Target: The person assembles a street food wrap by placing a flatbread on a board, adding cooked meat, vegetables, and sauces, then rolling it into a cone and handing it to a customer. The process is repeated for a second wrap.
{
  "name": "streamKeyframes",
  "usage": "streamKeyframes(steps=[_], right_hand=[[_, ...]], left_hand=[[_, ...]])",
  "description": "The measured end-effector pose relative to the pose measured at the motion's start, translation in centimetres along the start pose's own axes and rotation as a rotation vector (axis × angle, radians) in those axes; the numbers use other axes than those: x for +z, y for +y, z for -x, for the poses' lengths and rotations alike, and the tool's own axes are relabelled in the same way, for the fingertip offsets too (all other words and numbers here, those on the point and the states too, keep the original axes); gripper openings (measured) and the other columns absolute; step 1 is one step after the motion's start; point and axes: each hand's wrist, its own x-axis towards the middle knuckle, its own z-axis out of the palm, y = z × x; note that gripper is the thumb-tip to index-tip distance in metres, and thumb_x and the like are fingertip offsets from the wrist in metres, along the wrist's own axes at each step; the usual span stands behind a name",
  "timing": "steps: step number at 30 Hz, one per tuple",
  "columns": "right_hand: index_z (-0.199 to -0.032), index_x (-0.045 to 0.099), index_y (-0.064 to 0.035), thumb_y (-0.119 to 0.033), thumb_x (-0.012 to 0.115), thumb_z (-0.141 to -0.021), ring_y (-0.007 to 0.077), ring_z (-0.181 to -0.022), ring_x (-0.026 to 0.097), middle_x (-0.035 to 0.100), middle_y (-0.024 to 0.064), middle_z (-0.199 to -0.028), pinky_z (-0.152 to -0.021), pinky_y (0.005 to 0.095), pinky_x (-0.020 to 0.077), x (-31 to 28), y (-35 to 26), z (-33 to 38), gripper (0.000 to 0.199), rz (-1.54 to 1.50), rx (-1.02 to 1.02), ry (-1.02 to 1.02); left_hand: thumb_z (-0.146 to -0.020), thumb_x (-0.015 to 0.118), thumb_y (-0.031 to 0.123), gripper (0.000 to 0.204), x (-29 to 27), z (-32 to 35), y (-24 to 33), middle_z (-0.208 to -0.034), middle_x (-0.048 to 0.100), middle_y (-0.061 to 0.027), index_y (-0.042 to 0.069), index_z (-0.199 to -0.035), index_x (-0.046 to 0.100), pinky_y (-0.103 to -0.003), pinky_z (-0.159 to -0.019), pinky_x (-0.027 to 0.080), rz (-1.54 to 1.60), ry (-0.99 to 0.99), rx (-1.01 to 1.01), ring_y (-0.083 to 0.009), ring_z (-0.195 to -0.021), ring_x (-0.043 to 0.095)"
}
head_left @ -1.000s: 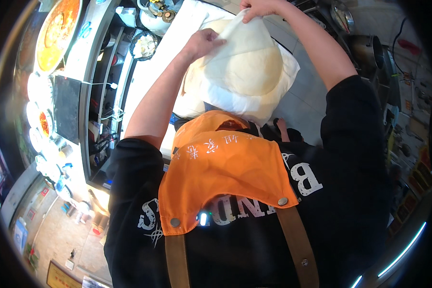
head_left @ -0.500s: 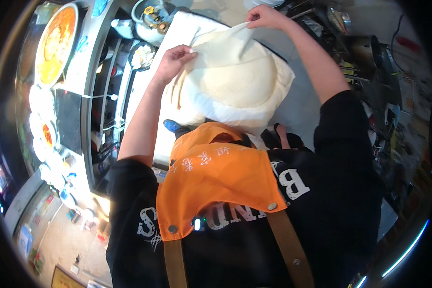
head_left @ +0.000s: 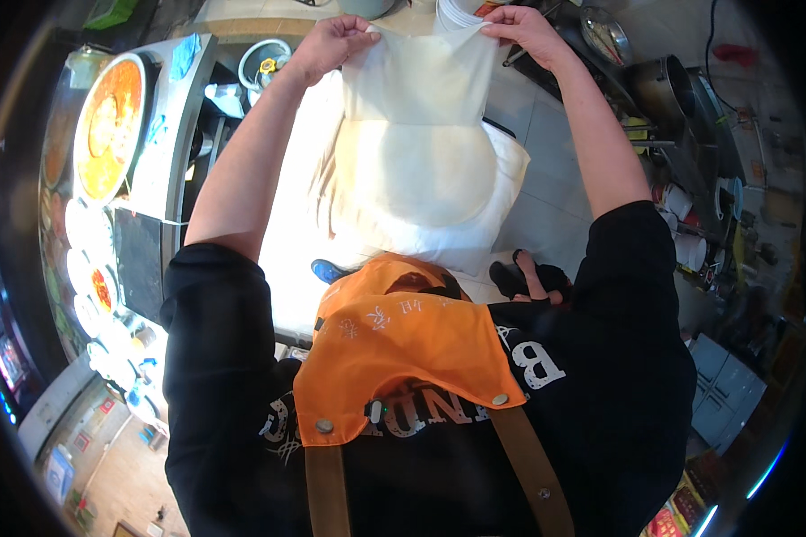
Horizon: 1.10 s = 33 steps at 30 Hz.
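Observation:
A thin, pale cream sheet (head_left: 421, 80), soft and slightly translucent, hangs stretched between my two hands. My left hand (head_left: 336, 46) pinches its far left corner, and my right hand (head_left: 527, 34) pinches the far right one. The sheet's near part comes down onto a rounded, flat pile of similar cream sheets (head_left: 412, 170); where one ends and the other begins I cannot tell exactly. Beneath the pile lies a white cloth (head_left: 508, 192), its folds showing on the left and near sides. Strong light washes out the left part.
On the left, a counter holds a large round pan of orange-red food (head_left: 109, 125) and several white bowls (head_left: 85, 268). A gas cylinder (head_left: 264, 63) stands beyond it. At the right are a dark metal pot (head_left: 663, 88) and shelving. A person's foot (head_left: 530, 268) shows near the cloth's right side.
Both hands have moved farther away and raised the sheet, which is now spread evenly between them. My left hand went up most; my right shifted a little right.

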Motion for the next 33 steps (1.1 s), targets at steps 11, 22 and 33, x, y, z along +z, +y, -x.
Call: streamKeyframes(steps=[11,22,33], right_hand=[[-0.109,0.079,-0.0067,-0.019,0.082,-0.096,0.0107,-0.089,0.071,0.078,0.0005,-0.097,-0.085,0.0273,0.0556,-3.9,-5.0,4.7,0.018,0.075,-0.259,0.094],[-0.104,0.076,-0.0073,-0.015,0.082,-0.096,0.0071,-0.090,0.065,0.072,-0.0037,-0.095,-0.085,0.0256,0.0506,5.3,-17.7,3.5,0.012,0.115,-0.576,-0.066],[-0.100,0.074,-0.0030,0.000,0.079,-0.095,0.0099,-0.082,0.070,0.073,0.0024,-0.095,-0.074,0.0254,0.0587,45.3,-26.1,0.3,0.008,-0.102,-0.500,-0.927]], left_hand=[[-0.102,0.078,0.016,0.012,-0.9,-0.2,8.1,-0.091,0.077,-0.0024,0.005,-0.101,0.074,-0.027,-0.075,0.058,-0.098,-0.011,0.180,-0.0111,-0.081,0.071],[-0.098,0.082,0.029,0.027,-13.2,18.4,11.3,-0.093,0.080,-0.0060,0.007,-0.113,0.082,-0.032,-0.084,0.061,-0.493,0.539,0.425,-0.0128,-0.087,0.075],[-0.089,0.086,0.019,0.015,-19.7,56.7,-4.5,-0.086,0.079,-0.0092,0.007,-0.097,0.083,-0.034,-0.072,0.061,-0.681,1.167,0.113,-0.0227,-0.077,0.077]])
